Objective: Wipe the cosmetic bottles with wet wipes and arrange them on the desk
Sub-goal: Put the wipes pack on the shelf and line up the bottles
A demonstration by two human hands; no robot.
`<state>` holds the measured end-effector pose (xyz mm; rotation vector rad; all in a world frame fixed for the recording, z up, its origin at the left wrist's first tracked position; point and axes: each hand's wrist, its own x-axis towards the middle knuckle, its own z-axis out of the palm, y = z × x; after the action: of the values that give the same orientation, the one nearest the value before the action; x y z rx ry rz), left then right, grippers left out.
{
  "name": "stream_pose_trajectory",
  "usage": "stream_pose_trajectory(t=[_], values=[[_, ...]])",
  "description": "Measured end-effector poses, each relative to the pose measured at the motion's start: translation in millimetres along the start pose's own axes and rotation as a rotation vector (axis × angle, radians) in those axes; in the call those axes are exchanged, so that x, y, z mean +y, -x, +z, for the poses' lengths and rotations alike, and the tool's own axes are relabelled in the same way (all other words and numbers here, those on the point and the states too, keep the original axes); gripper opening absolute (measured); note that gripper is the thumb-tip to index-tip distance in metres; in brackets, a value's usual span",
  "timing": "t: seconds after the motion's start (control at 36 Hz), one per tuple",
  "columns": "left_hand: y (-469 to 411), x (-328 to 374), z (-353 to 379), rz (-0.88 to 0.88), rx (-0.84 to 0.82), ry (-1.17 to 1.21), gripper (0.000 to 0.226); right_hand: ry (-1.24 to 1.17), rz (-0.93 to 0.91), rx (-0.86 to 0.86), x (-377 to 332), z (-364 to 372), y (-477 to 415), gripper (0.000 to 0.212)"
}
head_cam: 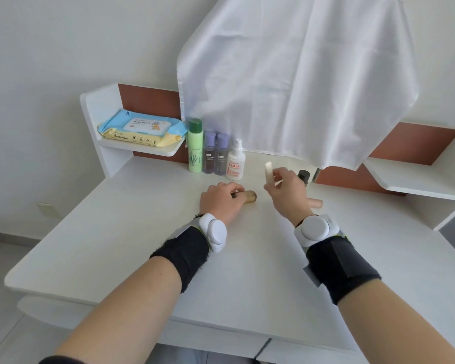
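Note:
On the white desk (116,245) my left hand (221,202) grips a small tan bottle (248,197) that lies on its side. My right hand (286,190) is raised above the desk and pinches a folded wet wipe (269,172). A second tan bottle (316,203) lies on the desk just behind my right wrist, mostly hidden. A dark-capped bottle (304,176) stands behind my right hand. At the back stand a green bottle (195,147), two purple-capped bottles (215,153) and a white spray bottle (236,160) in a row.
Two packs of baby wipes (142,130) lie stacked on a small shelf (153,149) at the back left. A white cloth (300,74) hangs over the back of the desk. Another shelf (418,179) is at the right.

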<state>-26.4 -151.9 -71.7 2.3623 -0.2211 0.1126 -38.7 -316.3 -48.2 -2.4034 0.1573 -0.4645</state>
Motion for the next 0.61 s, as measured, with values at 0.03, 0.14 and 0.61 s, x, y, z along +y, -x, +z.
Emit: stream_pose_trajectory(t=[0.03,0.14,0.61], values=[[0,0,-1,0.003,-0.007,0.005,0.029,-0.038,0.006,0.023,-3,3,-1,0.021],[-3,-2,-3,0.027,-0.021,0.019,0.026,-0.103,0.032,0.071,-10,19,-8,0.022],[-26,-3,-1,-0.068,0.05,0.112,0.023,-0.242,0.108,-0.028,-5,49,-47,0.02]])
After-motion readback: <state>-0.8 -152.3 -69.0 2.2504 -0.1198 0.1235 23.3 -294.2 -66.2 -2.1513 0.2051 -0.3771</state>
